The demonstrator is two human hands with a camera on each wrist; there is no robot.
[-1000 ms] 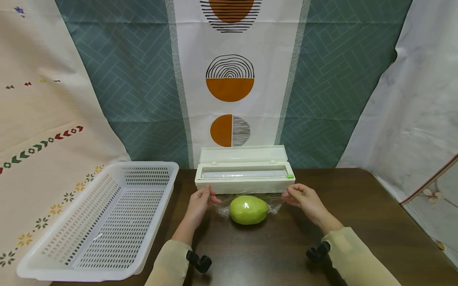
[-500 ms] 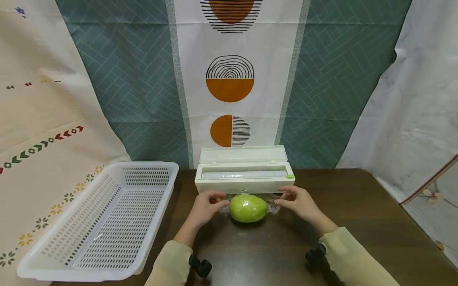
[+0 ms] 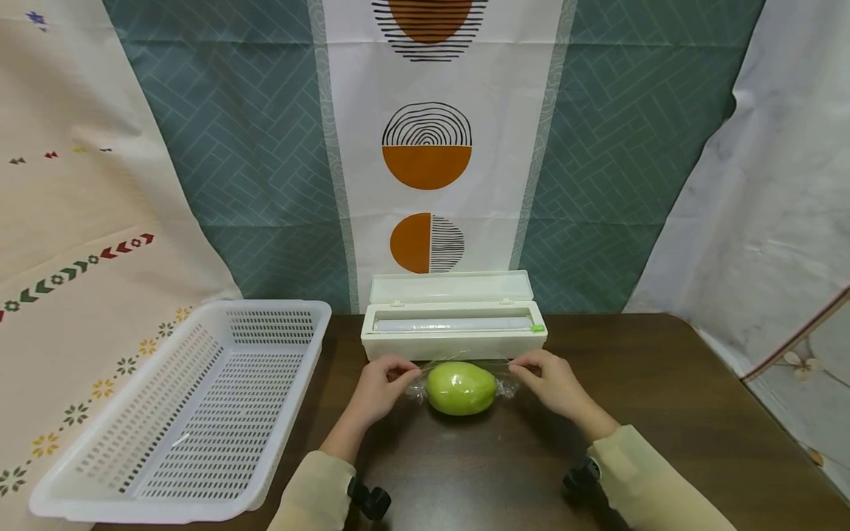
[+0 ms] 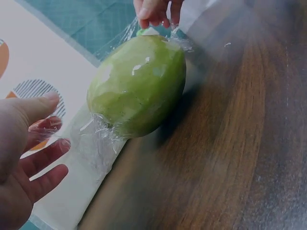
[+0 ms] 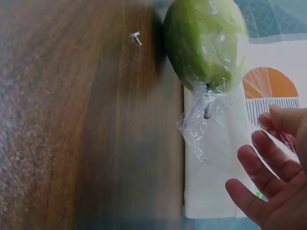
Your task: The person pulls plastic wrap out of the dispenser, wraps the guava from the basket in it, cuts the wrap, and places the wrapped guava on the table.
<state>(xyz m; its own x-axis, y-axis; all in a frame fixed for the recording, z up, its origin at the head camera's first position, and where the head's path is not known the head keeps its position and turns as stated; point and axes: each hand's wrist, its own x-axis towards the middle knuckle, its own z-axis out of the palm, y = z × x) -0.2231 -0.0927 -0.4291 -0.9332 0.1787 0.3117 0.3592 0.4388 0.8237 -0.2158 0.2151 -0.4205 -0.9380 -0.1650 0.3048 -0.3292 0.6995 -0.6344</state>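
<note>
A smooth green oval fruit (image 3: 461, 389) lies on the table in the head view, wrapped in clear cling film (image 5: 204, 112) that bunches at both of its ends. My left hand (image 3: 377, 388) is at the fruit's left end, with thumb and index finger pinching the film's edge. On the opposite side my right hand (image 3: 553, 382) pinches the film in the same way. The loose far edge stretches between the two hands behind the fruit. In the left wrist view the other fingers (image 4: 48, 175) are spread apart from the fruit.
Right behind the fruit stands a white cling film dispenser (image 3: 454, 346), lid raised, with a roll inside and a green slider (image 3: 538, 327) at its right. A white perforated basket (image 3: 279, 442) stands at the left of the dark wooden table (image 3: 664, 413). Patterned cloth hangs behind.
Both hands have come inward, closer to the fruit's ends. They loosened their hold half a second ago and now pinch the film again. The fruit has shifted only slightly.
</note>
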